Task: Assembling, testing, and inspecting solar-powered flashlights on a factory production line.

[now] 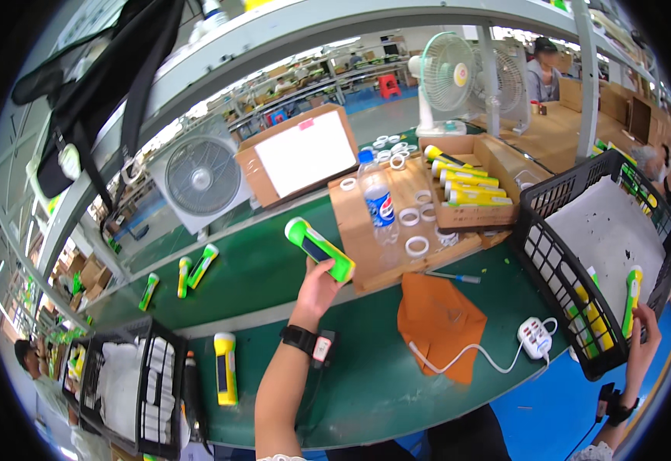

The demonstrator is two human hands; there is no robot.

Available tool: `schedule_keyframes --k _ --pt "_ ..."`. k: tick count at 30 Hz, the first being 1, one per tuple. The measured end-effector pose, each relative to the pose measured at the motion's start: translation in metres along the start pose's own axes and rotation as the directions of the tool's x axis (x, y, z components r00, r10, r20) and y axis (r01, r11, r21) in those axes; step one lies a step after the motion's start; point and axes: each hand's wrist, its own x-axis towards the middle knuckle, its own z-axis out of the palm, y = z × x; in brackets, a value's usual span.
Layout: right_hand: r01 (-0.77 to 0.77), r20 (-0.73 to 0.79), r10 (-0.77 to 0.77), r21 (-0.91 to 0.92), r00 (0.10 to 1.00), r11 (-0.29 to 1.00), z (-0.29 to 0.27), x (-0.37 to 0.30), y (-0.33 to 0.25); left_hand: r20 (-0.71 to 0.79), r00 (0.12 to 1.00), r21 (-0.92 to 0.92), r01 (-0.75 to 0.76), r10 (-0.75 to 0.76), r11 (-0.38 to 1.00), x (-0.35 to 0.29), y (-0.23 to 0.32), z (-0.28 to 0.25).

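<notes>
My left hand (318, 288) is closed around the lower end of a green and yellow flashlight (316, 247) with a dark panel on its side, held above the green bench. My right hand (643, 332) grips another green and yellow flashlight (632, 298) at the near right side of a black plastic crate (568, 278). That crate holds a grey-white liner sheet (608, 223) and several more flashlights along its sides. On the bench, left of my left forearm, lies a yellow and white flashlight (226, 370).
A bottle (378, 200), white rings (417, 246) and a cardboard box of flashlights (470, 184) occupy the bench's far middle. Nearer are an orange cloth (439, 323), a screwdriver (458, 277) and a corded power strip (536, 338). Another black crate (147, 392) stands left; several flashlights lie on the green belt (255, 265).
</notes>
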Motion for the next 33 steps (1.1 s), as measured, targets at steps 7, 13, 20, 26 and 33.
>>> schedule_keyframes --k 7,13,20,26,33 --pt "0.309 0.138 -0.374 0.345 0.917 0.886 0.066 -0.065 -0.135 -0.296 0.942 -0.362 0.041 -0.156 0.931 -0.094 -0.017 0.025" --pt "0.390 0.475 -0.638 0.521 0.607 0.759 0.128 -0.110 -0.217 -0.216 0.947 -0.108 0.219 -0.238 0.970 -0.115 -0.051 0.036" --pt "0.646 0.547 -0.686 0.308 0.480 0.698 0.186 -0.113 -0.226 -0.228 0.952 -0.009 0.208 -0.204 0.978 -0.124 -0.065 0.054" --pt "0.623 0.624 -0.665 0.340 0.411 0.704 0.186 -0.104 -0.245 -0.285 0.950 0.008 0.138 -0.130 0.990 -0.130 -0.062 0.062" --pt "0.681 0.492 -0.751 0.362 0.441 0.637 0.189 -0.103 -0.244 -0.312 0.938 0.003 0.160 -0.152 0.987 -0.133 -0.070 0.062"
